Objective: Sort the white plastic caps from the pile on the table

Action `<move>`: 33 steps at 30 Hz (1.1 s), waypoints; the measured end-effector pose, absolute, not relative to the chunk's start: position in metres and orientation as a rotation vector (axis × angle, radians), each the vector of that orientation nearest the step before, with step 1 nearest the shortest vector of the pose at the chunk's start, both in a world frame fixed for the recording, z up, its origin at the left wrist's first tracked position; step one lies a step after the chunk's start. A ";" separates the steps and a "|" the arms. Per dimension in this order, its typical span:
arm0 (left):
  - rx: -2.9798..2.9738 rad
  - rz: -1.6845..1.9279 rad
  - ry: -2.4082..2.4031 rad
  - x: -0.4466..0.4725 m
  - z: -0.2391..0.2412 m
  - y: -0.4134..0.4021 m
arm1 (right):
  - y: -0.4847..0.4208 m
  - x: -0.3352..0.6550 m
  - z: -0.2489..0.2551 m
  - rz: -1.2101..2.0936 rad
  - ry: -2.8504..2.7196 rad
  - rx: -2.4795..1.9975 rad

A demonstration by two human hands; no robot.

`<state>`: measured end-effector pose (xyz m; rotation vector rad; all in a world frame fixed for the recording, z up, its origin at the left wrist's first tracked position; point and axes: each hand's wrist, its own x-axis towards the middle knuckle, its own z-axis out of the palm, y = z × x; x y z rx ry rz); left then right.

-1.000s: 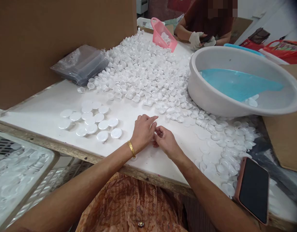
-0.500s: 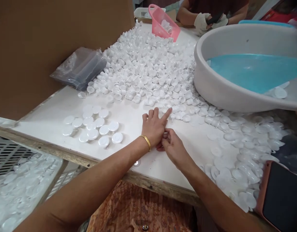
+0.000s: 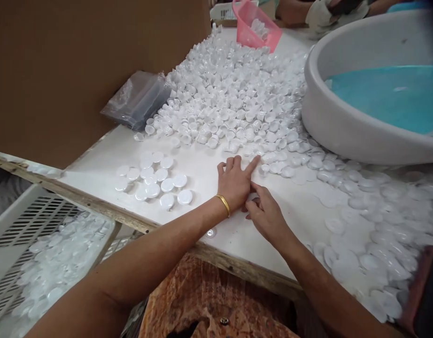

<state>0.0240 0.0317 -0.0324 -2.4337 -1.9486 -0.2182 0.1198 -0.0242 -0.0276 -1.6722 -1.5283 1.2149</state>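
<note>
My left hand (image 3: 235,184) lies palm down over the white table, a gold bracelet at its wrist. Its index finger points away, apart from the other bent fingers; its underside is hidden. Against its thumb side, my right hand (image 3: 267,211) has thumb and fingers closed on a small white plastic piece (image 3: 253,197), mostly covered. A single round white piece (image 3: 211,233) rests near the table edge, below my left wrist. To the left sits a group of round white caps (image 3: 153,190). Just beyond my fingertips begins a heap of small white cup-shaped pieces (image 3: 230,103).
Flat white discs (image 3: 364,234) spread along the right, near a dark phone-like device (image 3: 426,291). A big grey tub (image 3: 318,108) stands behind them. Farther back are a pink scoop (image 3: 244,28) and a co-worker's gloved hand (image 3: 318,19). A crate (image 3: 12,220) stands lower left.
The view has shifted, so the table's contents appear farther right. Both hands stay together over the same spot, with the right fingers slightly shifted and a bit of white showing between them.
</note>
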 end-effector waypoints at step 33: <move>-2.950 -0.063 -2.051 -0.066 -0.006 -0.051 | -0.049 0.194 0.011 1.173 -1.496 -1.882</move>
